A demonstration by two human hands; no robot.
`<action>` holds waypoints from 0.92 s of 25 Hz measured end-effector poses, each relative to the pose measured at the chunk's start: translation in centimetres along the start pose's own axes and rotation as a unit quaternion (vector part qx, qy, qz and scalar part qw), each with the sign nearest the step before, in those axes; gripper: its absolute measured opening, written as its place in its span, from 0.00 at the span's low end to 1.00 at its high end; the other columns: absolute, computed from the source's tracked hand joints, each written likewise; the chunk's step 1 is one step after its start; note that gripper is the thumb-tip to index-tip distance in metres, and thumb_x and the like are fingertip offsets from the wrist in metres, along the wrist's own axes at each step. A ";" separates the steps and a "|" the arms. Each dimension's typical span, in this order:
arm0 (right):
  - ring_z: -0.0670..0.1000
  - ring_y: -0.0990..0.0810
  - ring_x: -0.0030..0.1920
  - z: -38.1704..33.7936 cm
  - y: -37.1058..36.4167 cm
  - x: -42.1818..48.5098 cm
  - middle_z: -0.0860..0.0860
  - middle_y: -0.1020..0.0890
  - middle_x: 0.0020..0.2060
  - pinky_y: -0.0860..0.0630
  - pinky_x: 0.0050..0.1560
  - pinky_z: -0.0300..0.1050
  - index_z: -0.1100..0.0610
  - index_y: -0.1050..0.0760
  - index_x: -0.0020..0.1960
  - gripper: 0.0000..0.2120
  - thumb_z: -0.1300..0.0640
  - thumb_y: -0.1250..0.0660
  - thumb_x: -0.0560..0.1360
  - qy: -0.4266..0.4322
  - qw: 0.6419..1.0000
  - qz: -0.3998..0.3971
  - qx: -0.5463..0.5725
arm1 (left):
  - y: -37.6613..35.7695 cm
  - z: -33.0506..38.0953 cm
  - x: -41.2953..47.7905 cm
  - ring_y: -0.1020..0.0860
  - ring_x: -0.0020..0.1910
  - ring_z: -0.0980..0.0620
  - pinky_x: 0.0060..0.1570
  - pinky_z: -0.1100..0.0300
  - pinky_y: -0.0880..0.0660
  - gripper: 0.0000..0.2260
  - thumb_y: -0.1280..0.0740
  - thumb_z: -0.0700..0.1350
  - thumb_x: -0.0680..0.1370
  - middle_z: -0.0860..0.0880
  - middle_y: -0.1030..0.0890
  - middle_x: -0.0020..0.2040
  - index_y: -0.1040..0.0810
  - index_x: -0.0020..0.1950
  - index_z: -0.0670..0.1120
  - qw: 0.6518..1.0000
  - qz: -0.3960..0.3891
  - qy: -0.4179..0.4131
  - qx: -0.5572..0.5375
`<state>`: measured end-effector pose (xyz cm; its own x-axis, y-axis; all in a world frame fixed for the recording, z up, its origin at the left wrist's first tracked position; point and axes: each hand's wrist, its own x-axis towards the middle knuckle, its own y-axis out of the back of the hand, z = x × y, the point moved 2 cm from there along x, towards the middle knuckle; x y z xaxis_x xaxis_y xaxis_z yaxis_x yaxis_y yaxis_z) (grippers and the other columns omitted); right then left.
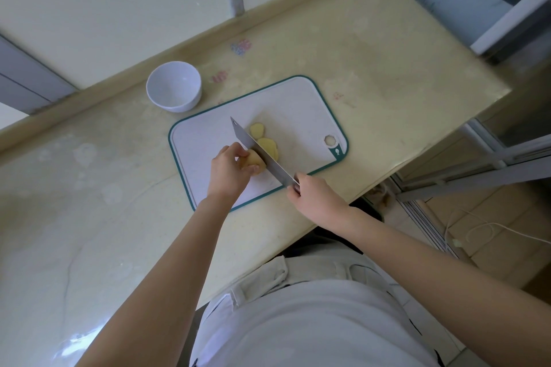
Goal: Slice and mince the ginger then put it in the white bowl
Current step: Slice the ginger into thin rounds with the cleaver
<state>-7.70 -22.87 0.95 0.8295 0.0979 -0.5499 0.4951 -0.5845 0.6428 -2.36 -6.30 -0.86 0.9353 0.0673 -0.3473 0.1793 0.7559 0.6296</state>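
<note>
A yellow chunk of ginger (255, 161) lies on the white cutting board (298, 116) with a teal rim. My left hand (229, 168) grips the chunk from the left with curled fingers. My right hand (313, 197) holds the handle of a cleaver (256, 150), whose blade stands against the chunk's right face. To the right of the blade lie cut ginger slices (268, 144), and one more slice (257, 129) lies a little farther back. The white bowl (173, 86), with nothing in it, stands on the counter behind the board's left corner.
The beige stone counter (372, 68) ends at a wall ledge behind and at an edge on the right, above a tiled floor with a white cable (483, 228). The front edge runs just below the board, near my body.
</note>
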 end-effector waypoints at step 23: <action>0.49 0.35 0.29 -2.2 2.2 -1.0 0.50 0.34 0.28 0.40 0.27 0.40 0.54 0.42 0.33 0.18 0.53 0.45 0.81 0.022 0.997 0.050 0.055 | -0.4 -0.4 -0.7 0.25 0.45 0.47 0.47 0.59 0.27 0.09 0.27 0.41 0.72 0.46 0.23 0.51 0.24 0.48 0.44 0.999 0.039 -0.016 0.000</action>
<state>-6.90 -22.44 4.10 0.8852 0.0683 -0.4602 0.3798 -0.6774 0.6300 -3.17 -6.40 -1.13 0.9556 0.1050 -0.2755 0.1063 0.7489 0.6541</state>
